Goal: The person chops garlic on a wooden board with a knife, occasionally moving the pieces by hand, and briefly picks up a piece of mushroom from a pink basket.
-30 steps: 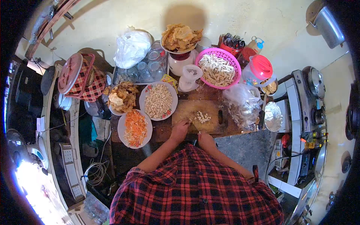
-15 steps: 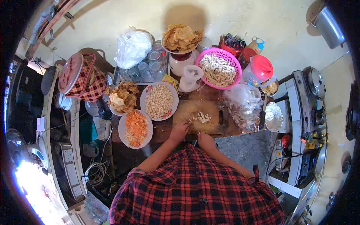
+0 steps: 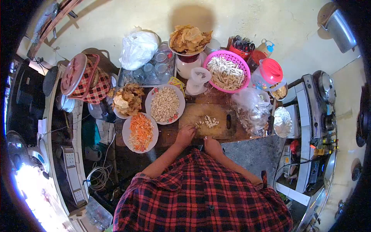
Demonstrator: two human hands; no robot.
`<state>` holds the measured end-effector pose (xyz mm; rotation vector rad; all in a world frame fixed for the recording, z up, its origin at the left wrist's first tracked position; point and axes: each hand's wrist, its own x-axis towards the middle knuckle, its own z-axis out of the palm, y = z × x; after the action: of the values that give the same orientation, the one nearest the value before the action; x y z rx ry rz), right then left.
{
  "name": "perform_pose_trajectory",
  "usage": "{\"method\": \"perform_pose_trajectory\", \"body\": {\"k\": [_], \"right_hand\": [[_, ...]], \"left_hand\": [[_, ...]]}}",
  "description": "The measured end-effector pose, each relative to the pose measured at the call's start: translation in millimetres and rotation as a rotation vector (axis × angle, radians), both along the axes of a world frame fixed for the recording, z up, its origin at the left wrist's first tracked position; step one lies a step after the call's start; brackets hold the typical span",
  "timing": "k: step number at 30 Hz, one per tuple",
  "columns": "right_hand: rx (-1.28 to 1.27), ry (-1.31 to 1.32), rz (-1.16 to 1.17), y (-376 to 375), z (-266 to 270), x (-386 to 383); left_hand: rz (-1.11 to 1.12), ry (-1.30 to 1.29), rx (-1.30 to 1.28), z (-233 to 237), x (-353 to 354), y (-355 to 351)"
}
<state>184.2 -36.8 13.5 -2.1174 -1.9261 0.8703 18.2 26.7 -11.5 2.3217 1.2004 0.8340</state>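
Observation:
My left hand rests at the lower left edge of the wooden cutting board, its fingers bent together near some small pieces; what they hold is too small to make out. Just right of it, my right hand is closed at the board's front edge, around something I cannot make out. Small white diced pieces lie on the board beyond both hands. A plate of diced white pieces stands behind and left, beside a plate of orange and white shreds. Behind the board is a pink basket of pale strips.
A bowl of fried food is at the left, near a checked basket. Glasses and a white bag stand at the back. At the right are a plastic bag, a red-lidded jug and a stove.
The view has shifted very slightly. Both hands remain in nearly the same place, and the pieces on the board look about the same.

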Motion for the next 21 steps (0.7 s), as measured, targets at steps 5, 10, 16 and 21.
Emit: {"method": "perform_pose_trajectory", "body": {"k": [5,10,16,21], "right_hand": [[0.017,0.006,0.005,5.0,-4.2,-4.0],[0.015,0.021,0.018,-1.3,0.7,0.5],[-0.052,-0.015,-0.004,0.3,-0.9,-2.8],[0.024,-0.023,0.017,2.5,-14.9,-3.8]], "left_hand": [[-0.013,0.003,0.006,3.3,0.3,2.0],[-0.006,-0.035,-0.031,-2.5,-0.2,1.6],[0.043,-0.041,0.051,3.7,4.4,0.1],[0.009,-0.045,0.004,4.8,3.0,1.4]]}}
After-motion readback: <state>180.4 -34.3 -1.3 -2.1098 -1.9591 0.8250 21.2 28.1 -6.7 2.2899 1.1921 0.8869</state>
